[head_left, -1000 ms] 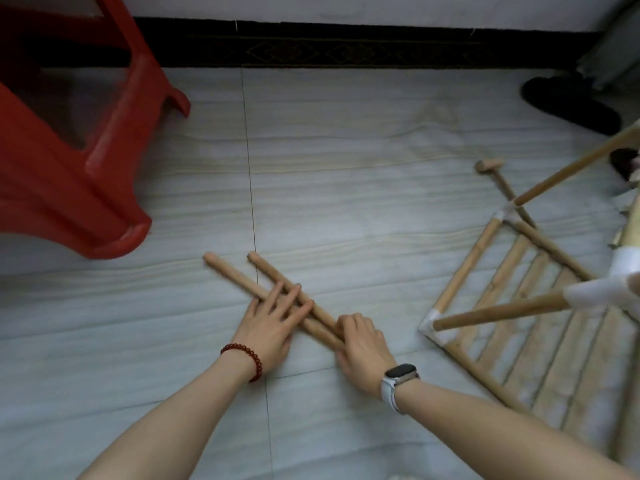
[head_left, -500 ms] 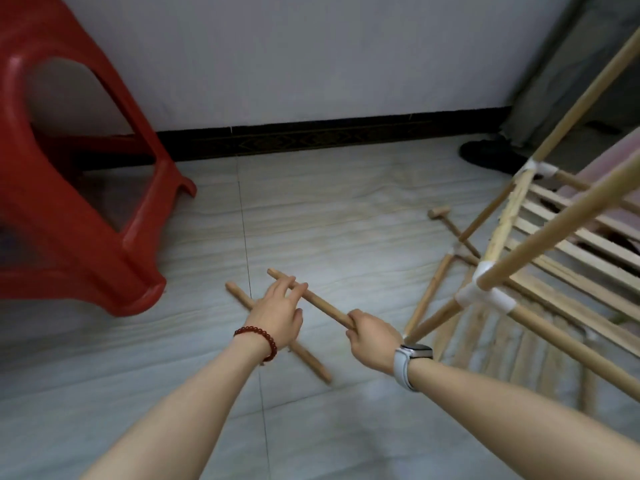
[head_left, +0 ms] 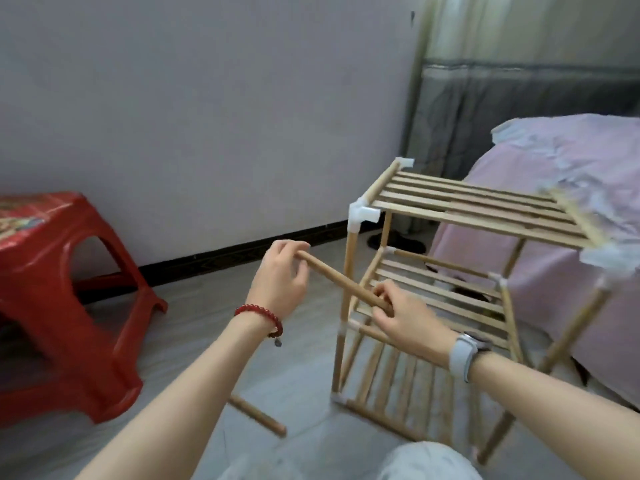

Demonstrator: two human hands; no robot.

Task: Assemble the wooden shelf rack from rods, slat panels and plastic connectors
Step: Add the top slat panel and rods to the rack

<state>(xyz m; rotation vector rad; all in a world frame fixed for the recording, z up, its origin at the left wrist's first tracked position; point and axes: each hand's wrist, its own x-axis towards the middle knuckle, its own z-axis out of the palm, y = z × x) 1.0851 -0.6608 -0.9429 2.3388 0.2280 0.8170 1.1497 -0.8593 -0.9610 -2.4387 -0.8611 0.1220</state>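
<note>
Blurring at far right edge of slatted wooden rack [head_left: 450, 216]; smooth round rod [head_left: 341, 282] pinched by left hand [head_left: 280, 282], gripped by right hand [head_left: 408, 320].

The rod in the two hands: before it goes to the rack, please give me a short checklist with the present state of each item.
1. Rod held at both ends, by left hand and right hand: ok.
2. Rod off the floor: ok.
3. Rack standing upright: ok.
4. Free socket in the top front connector: cannot tell.
5. Rod end aligned with a connector: not ok, it lies slanted in front of the rack.
6. Spare rod on the floor, apart from the rack: ok.
</note>
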